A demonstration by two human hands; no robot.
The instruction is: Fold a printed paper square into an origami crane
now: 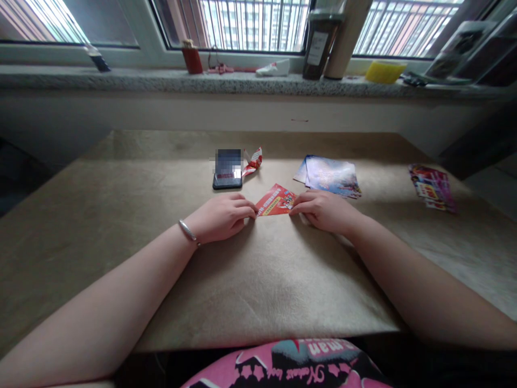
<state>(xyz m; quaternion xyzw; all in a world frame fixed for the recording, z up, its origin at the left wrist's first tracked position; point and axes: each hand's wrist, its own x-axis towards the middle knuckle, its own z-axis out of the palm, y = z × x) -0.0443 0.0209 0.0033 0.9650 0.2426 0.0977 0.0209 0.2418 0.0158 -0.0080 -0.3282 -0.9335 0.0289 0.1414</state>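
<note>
A red printed paper [274,201], folded to a triangular shape with its point away from me, lies on the tan table in front of me. My left hand [226,215] pinches its left corner between thumb and fingers. At the right corner, my right hand [321,210] grips the same paper with its fingertips. The paper's long straight edge runs between the two hands, facing me. Beyond my left hand lies a dark phone [228,169], and a crumpled red and white strip [253,161] rests beside it.
Several glossy blue-purple sheets [332,174] lie behind my right hand. Small colourful cards [432,188] are fanned near the table's right side. On the stone windowsill [153,81] stand a red lighter [191,57], a dark lidded jar [319,46] and a yellow roll [385,72].
</note>
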